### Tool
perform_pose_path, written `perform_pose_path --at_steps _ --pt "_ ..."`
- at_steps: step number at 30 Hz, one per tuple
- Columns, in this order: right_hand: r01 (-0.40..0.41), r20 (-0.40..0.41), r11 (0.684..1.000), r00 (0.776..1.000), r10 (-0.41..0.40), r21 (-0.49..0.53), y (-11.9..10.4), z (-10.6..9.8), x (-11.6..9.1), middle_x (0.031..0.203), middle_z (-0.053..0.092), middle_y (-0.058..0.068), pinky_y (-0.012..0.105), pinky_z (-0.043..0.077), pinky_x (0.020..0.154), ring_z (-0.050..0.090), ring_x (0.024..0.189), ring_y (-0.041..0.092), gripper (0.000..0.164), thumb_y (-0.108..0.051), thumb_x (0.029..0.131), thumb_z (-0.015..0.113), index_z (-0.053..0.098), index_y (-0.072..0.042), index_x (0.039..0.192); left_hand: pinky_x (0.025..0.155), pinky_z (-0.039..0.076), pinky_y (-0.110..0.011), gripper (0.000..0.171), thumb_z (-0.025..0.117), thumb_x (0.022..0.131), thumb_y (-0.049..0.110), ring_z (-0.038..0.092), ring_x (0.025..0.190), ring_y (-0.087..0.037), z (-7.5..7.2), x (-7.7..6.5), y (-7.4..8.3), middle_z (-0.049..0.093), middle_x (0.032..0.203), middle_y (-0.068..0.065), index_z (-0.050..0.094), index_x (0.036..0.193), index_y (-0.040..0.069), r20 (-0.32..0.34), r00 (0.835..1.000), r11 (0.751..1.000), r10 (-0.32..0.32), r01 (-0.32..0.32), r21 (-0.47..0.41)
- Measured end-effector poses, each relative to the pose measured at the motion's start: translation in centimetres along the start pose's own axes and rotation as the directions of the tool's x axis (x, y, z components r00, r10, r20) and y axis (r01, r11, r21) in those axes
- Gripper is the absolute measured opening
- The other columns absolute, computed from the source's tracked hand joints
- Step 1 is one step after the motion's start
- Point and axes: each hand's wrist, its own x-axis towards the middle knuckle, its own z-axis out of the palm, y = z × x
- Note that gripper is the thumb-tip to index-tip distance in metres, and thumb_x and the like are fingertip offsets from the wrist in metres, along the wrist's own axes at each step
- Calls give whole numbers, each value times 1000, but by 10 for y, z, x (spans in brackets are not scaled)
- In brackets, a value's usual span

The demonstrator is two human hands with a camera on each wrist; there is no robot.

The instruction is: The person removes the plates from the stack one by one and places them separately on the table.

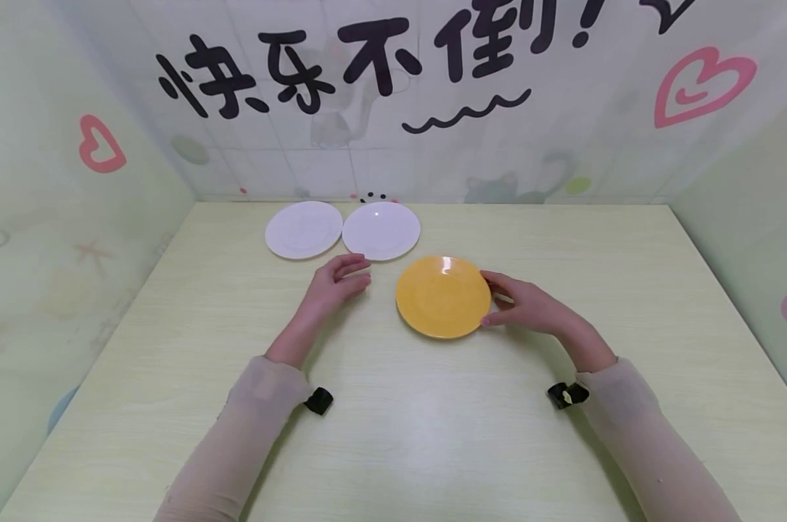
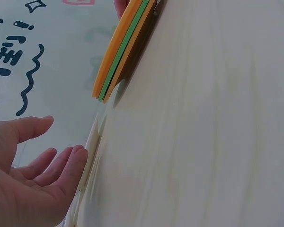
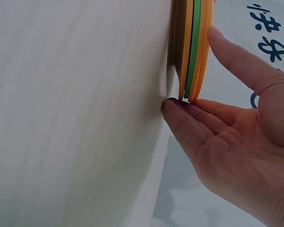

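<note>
A yellow-orange plate (image 1: 442,301) tops a small stack near the middle of the table. Seen edge-on in the right wrist view, a green plate (image 3: 192,47) is sandwiched between orange rims. My right hand (image 1: 526,304) holds the stack at its right edge, thumb on the top rim and fingers at the lower edge. To the left of the stack, my left hand (image 1: 337,279) holds nothing, its fingers loosely bent and its thumb apart. The left fingertips are close to the front rim of a white plate (image 1: 381,230).
Another white plate (image 1: 304,230) lies left of the first, edge to edge, near the back of the pale wooden table (image 1: 432,428). Behind them rises a printed back wall (image 1: 380,167). Side walls (image 1: 60,217) stand along both sides of the table.
</note>
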Motion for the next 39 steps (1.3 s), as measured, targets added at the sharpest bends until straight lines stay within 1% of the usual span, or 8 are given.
perform_pose_path --at_steps 2,7,11,14,17,26,35,39 --pt "0 0 1000 1000 0 1 0 0 0 159 32 25 53 36 118 33 146 43 84 -16 89 75 26 5 154 94 57 -18 53 64 96 9 62 110 -7 2 -1 0 56 146 -13 45 145 5 11 1000 1000 4 -4 10" --pt "-2 0 1000 1000 2 2 0 0 0 159 33 24 53 36 118 33 146 43 84 -17 89 75 26 4 154 96 56 -20 52 64 96 8 64 112 -9 7 -2 0 55 146 -17 46 144 2 51 998 999 34 -35 25" --pt "-3 1 1000 1000 3 4 0 0 0 159 33 24 53 36 118 33 146 43 84 -17 89 75 26 4 154 98 56 -23 51 64 96 7 64 120 -20 11 -2 0 55 145 -18 47 143 1 80 996 998 43 -46 38" --pt "-2 2 1000 1000 2 6 0 0 0 159 33 24 53 36 118 33 146 43 84 -17 89 75 26 4 154 101 55 -27 51 64 95 8 60 127 -29 14 -2 -1 56 144 -17 47 143 1 96 994 997 46 -51 50" --pt "-3 4 1000 1000 3 8 0 0 0 159 32 24 53 36 119 32 147 43 84 -17 89 75 25 4 154 104 54 -31 51 64 95 7 58 129 -33 17 -3 0 55 145 -18 47 143 0 114 992 996 56 -63 57" --pt "-3 4 1000 1000 3 7 1 1 1 160 31 24 54 36 118 32 147 42 85 -19 90 75 25 4 154 105 54 -35 52 63 95 5 57 131 -34 23 -7 2 54 145 -19 46 144 -1 148 987 996 61 -69 49" --pt "-15 1 1000 1000 15 11 3 0 2 160 32 22 53 36 119 32 147 41 85 -16 89 75 26 2 155 105 54 -37 53 65 94 5 57 131 -34 30 -6 2 54 145 -18 46 143 0 162 986 998 43 -51 47" --pt "-12 2 1000 1000 12 11 3 1 2 160 31 22 53 36 119 32 147 41 84 -16 89 75 25 3 155 105 54 -38 53 65 94 3 55 132 -34 33 -5 0 54 145 -20 46 143 -2 168 985 997 45 -55 55"
